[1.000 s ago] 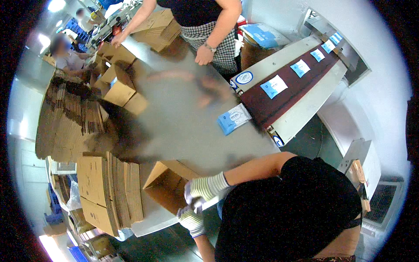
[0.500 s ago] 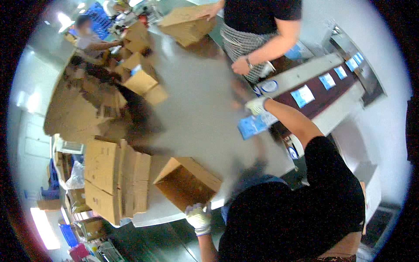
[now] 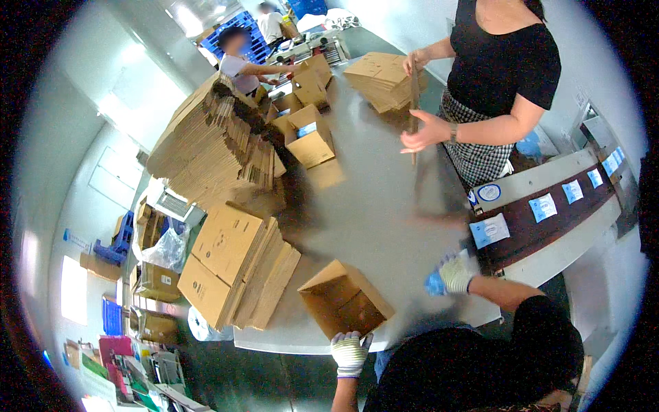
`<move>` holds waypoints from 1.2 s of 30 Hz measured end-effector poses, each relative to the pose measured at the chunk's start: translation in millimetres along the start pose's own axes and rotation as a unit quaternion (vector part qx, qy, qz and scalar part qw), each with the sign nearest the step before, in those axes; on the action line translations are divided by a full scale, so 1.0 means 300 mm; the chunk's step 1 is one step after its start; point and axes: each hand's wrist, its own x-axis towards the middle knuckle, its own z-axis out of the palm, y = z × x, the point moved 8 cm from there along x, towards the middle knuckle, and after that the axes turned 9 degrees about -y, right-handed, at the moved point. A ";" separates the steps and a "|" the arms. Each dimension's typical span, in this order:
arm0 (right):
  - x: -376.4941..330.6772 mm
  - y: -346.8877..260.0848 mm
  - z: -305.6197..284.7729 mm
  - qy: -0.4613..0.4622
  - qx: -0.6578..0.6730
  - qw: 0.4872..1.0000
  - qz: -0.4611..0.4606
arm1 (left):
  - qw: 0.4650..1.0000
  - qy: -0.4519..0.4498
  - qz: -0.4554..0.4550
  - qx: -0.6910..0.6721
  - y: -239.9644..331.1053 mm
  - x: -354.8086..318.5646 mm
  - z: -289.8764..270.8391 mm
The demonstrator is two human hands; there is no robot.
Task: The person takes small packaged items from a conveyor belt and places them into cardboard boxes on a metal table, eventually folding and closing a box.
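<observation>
My left hand (image 3: 350, 353), in a white knit glove, grips the near edge of an open cardboard box (image 3: 367, 296). That box stands at the table's near edge, its opening toward me and its inside brown and shadowed. To the right, my gloved right hand (image 3: 456, 273) is closed on a blue-and-white packet (image 3: 435, 283), held over the table beside the conveyor's end. The packet is partly hidden by my fingers and blurred. More packets of the same kind lie in a row on the dark conveyor belt (image 3: 518, 244), the nearest packet (image 3: 490, 231) close to the belt's end.
Flattened cartons (image 3: 223, 254) stand stacked left of the box, with a taller carton stack (image 3: 206, 151) behind. Across the grey table (image 3: 364, 206), a co-worker (image 3: 504, 69) holds a flat cardboard piece (image 3: 414, 110). Open boxes (image 3: 312, 141) sit farther off, near another person (image 3: 237, 62).
My right hand has drawn the packet away from the belt, nearer to me. My left hand stays on the box. The co-worker now holds flat cardboard upright. The whole view has shifted.
</observation>
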 end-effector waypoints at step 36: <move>-0.214 -0.737 -0.485 0.130 0.260 0.893 -0.344 | 0.987 -0.136 0.042 0.071 0.159 -0.162 0.206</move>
